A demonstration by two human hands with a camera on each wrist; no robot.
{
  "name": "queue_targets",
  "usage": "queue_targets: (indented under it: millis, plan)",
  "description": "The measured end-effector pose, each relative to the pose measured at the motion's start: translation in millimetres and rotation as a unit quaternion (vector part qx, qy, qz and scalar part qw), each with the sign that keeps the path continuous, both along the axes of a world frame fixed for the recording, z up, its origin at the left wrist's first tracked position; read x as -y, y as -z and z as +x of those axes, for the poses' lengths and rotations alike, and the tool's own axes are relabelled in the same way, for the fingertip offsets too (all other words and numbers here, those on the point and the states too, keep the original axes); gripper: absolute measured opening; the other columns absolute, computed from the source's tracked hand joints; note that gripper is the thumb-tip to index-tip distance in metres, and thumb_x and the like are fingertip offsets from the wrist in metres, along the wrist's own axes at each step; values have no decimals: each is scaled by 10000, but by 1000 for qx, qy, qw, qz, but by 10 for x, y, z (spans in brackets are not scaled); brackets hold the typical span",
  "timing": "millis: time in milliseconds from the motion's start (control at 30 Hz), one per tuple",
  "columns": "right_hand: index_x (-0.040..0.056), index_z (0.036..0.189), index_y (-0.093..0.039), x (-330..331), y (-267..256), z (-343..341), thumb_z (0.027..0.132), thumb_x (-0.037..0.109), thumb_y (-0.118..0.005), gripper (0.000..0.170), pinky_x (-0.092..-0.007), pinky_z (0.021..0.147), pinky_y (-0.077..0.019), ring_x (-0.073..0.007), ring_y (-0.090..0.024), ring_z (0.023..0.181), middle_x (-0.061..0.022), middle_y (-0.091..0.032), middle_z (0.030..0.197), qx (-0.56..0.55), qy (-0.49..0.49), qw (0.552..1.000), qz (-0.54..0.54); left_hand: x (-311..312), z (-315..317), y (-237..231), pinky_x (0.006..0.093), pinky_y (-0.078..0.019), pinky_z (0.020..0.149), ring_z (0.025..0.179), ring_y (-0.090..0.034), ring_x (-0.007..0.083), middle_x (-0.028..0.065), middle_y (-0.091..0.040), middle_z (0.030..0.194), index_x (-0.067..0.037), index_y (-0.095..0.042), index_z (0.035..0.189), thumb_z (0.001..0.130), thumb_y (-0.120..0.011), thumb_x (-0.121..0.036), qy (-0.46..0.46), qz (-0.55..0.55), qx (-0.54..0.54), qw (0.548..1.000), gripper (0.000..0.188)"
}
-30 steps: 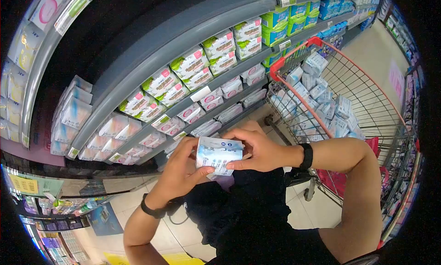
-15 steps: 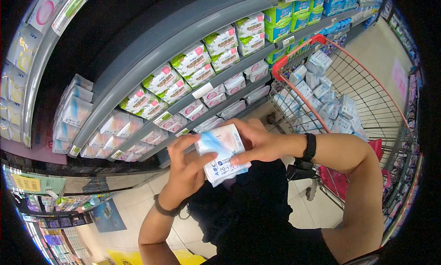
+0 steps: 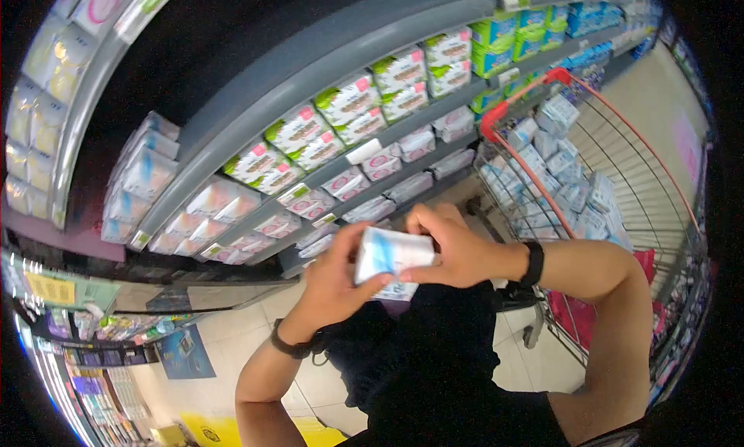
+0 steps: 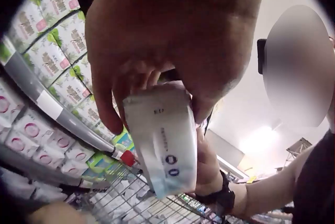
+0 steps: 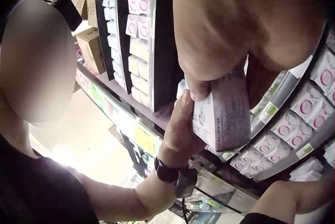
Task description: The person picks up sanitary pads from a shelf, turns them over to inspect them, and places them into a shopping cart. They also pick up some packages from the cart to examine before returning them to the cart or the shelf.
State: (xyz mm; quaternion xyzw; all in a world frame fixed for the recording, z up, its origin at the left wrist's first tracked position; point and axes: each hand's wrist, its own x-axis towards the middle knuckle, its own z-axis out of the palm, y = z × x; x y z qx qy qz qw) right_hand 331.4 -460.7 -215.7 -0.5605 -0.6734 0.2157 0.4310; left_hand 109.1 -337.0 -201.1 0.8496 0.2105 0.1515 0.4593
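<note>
In the head view both hands hold a white-and-blue pack of sanitary pads (image 3: 397, 251) in front of the body. The left hand (image 3: 333, 275) grips its left end, thumb along the near edge. At the other end the right hand (image 3: 459, 249) holds it with a bent index finger and the thumb. The left wrist view gives a narrow printed side of the pack (image 4: 163, 140) below the left hand. Small print covers the side seen in the right wrist view, where the pack (image 5: 229, 114) sits beneath the right hand (image 5: 235, 30).
To the right stands a red-rimmed shopping cart (image 3: 527, 185) with many similar packs (image 3: 570, 172) heaped inside. Shelves ahead carry green-and-white packs (image 3: 349, 106), pink-circled packs (image 3: 345, 185) and a stack of white-and-blue packs (image 3: 147, 176). A dark-clothed lap (image 3: 418, 346) is below the hands.
The pack was turned to show its broad lettered face half a second ago; now it is tipped so another side faces up. The head view has shifted slightly, and both hands keep hold.
</note>
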Motion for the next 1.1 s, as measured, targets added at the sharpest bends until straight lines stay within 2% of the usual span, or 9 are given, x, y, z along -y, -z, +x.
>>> queue_targets:
  millis: [133, 200, 267, 433, 600, 800, 900, 1033, 1100]
  plan:
    - [56, 1028, -462, 59, -51, -77, 791, 322, -842, 521, -341, 627, -442, -219, -578, 728, -103, -571, 846, -25, -57, 998, -9, -17, -45, -251, 430, -530, 756, 975, -688, 371, 159, -691, 1079, -176, -495, 1327, 845, -762, -445, 48, 78, -131, 987, 613]
    - [27, 1104, -461, 46, 53, -124, 822, 279, -819, 521, -362, 708, -498, -257, -624, 822, -138, -596, 976, -112, -109, 988, 6, -82, -115, -505, 466, -515, 814, 1017, -661, 390, 183, -664, 1113, -111, -509, 1306, 852, -751, -292, 74, 127, -88, 985, 546]
    - [11, 1165, -458, 89, -82, -143, 851, 254, -787, 516, -397, 787, -537, -284, -656, 901, -163, -608, 1070, -192, -135, 964, -124, -263, -250, -762, 485, -505, 847, 1050, -640, 403, 198, -647, 1138, -69, -517, 1289, 838, -746, -212, 98, 224, -56, 968, 525]
    - [24, 1207, -462, 45, 17, -84, 888, 260, -733, 481, -409, 826, -551, -280, -678, 931, -153, -637, 1079, -70, -240, 955, -160, -920, -569, -1627, 449, -450, 937, 1087, -569, 402, 175, -612, 1183, -46, -553, 1219, 696, -643, 92, -70, 391, -47, 917, 548]
    - [69, 1204, -497, 44, 83, -117, 925, 318, -665, 410, -417, 789, -557, -289, -692, 911, -122, -674, 1016, 27, -292, 941, -167, -1665, -440, -2200, 459, -455, 906, 1060, -568, 404, 174, -613, 1146, -38, -554, 1154, 670, -630, 71, -75, 631, -2, 772, 502]
    - [123, 1184, -530, 99, 295, -72, 946, 388, -611, 364, -437, 748, -567, -326, -687, 904, -85, -686, 957, 117, -278, 948, -101, -2379, -401, -2239, 458, -485, 931, 1057, -605, 355, 166, -624, 1113, -62, -546, 1166, 752, -662, -12, -112, 692, -93, 707, 433]
    - [122, 1161, -541, 58, 273, -54, 946, 381, -609, 343, -447, 749, -569, -328, -688, 896, -93, -686, 961, 128, -285, 944, -104, -2565, -400, -2329, 460, -479, 981, 1122, -599, 363, 181, -622, 1201, -71, -542, 1265, 849, -643, -111, -243, 603, -239, 721, 430]
    - [127, 1168, -571, -29, 351, -41, 962, 405, -595, 348, -416, 798, -549, -302, -682, 964, -70, -676, 1022, 179, -290, 932, -121, -3337, -734, -2292, 487, -392, 1093, 1259, -518, 421, 230, -552, 1363, -113, -479, 1434, 934, -583, -236, -206, 770, -226, 560, 525]
    - [126, 1170, -570, -40, 305, -47, 963, 410, -593, 352, -418, 797, -546, -304, -681, 960, -70, -673, 1031, 174, -285, 933, -135, -3623, -792, -2340, 496, -318, 1153, 1366, -410, 422, 226, -428, 1488, -135, -411, 1492, 982, -526, -263, -250, 714, -247, 606, 538]
